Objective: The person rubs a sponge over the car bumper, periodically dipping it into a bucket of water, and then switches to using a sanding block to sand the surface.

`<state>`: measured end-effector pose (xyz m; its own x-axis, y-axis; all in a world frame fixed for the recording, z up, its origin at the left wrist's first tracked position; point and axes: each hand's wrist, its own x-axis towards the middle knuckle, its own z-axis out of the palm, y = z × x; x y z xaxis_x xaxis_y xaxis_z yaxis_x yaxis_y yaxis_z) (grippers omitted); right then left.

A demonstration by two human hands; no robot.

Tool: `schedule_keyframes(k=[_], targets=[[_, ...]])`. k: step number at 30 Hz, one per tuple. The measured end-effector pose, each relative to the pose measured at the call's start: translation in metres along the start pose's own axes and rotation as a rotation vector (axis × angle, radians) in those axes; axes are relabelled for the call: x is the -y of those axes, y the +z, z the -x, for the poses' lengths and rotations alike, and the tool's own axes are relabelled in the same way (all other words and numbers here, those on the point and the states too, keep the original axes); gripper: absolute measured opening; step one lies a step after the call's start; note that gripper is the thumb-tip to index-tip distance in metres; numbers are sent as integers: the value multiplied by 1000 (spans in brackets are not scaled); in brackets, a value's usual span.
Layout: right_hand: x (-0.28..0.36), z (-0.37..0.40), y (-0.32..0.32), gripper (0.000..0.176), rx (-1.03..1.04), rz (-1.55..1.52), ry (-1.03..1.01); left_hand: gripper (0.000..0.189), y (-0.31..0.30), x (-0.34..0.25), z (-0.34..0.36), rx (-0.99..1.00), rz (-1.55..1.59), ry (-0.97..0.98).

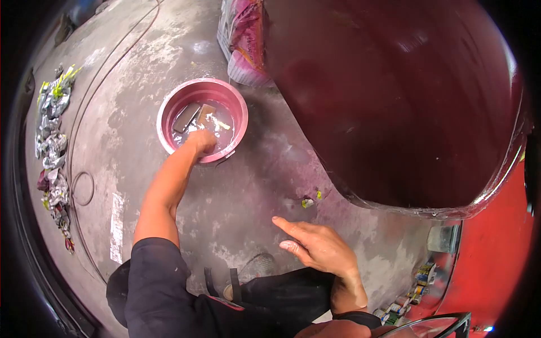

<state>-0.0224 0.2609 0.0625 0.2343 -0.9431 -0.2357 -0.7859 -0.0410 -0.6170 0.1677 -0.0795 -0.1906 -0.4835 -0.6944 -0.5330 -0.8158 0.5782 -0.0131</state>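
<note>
My left hand (203, 142) reaches down into a round pink basin (240, 121) of cloudy water on the floor. Its fingers curl downward at the water; whatever they hold is hidden. Beyond that hand, inside the basin, lie a dark grey rectangular block (186, 118) and a tan one (206, 114), with a small pale yellow scrap (223, 124) beside them. My right hand (318, 245) hovers over the floor with nothing in it, index finger stretched out and thumb apart. It looks wet. Nearest to it is the lower edge of a large glossy maroon panel (394, 112).
Crumpled masking paper (54, 141) lies along the left, beside a thin hose (73, 129). Paint-stained wrapping (248, 39) stands behind the basin. Several small cans (403, 302) and a clear container (443, 239) line the lower right. Yellow-green scraps (307, 203) dot the concrete floor.
</note>
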Motion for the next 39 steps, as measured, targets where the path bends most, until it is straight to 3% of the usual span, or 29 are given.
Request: schedule_keyframes(k=[2,4,6,7,8,11,12,14,15,16,18,19,20,22,23,24,26,27,31,33,34,36,37,39], targets=[[1,1,-4,48,45,-7,41,33,13,5,-29,124,32,56],[-1,1,-5,49,61,-20,125,33,19,3,-17,102,8,50],[0,0,-5,49,91,-2,138,33,8,-13,-4,-79,-131,-181],[0,0,-5,50,121,15,160,32,-10,-21,10,50,-106,-162],[1,0,-6,50,114,15,157,32,-8,-20,10,44,-110,-164],[3,2,-7,52,184,25,189,29,-12,-15,4,32,-33,14],[-1,3,-6,52,121,10,131,29,-11,-10,1,23,-40,13],[-8,5,-4,52,44,-7,69,29,3,4,-16,-39,31,201],[-13,6,-4,52,50,0,68,32,9,7,-28,25,-188,262],[-15,7,-4,52,58,3,70,32,29,16,-48,22,-198,262],[-15,8,-5,52,48,-12,73,32,64,38,-82,-88,7,375],[-16,8,-5,52,51,-24,79,32,40,27,-60,3,117,254],[-16,8,-5,52,43,-30,82,32,29,23,-45,5,106,258],[-16,8,-5,52,-1,-25,37,35,12,14,-25,278,221,212],[-16,9,-5,52,-12,-27,42,45,-16,3,14,314,421,143],[-17,10,-3,52,-22,-13,36,45,-9,1,15,315,409,146],[-16,9,0,52,-52,-19,22,51,18,10,-2,63,474,197],[-14,9,1,51,-49,-11,23,51,42,17,-25,80,502,211],[-15,12,6,48,-83,42,-40,45,42,15,-30,-50,229,126],[-11,14,4,48,-82,38,-34,41,47,18,-32,-322,338,-39],[-8,15,2,48,-65,47,-22,41,49,22,-34,-327,333,-45],[-4,17,0,48,-70,44,-25,39,61,30,-42,-94,282,331],[-3,19,-2,48,-72,42,-18,40,86,42,-74,38,211,282],[-6,23,-2,47,-95,75,-41,40,73,33,-50,-14,352,272]])
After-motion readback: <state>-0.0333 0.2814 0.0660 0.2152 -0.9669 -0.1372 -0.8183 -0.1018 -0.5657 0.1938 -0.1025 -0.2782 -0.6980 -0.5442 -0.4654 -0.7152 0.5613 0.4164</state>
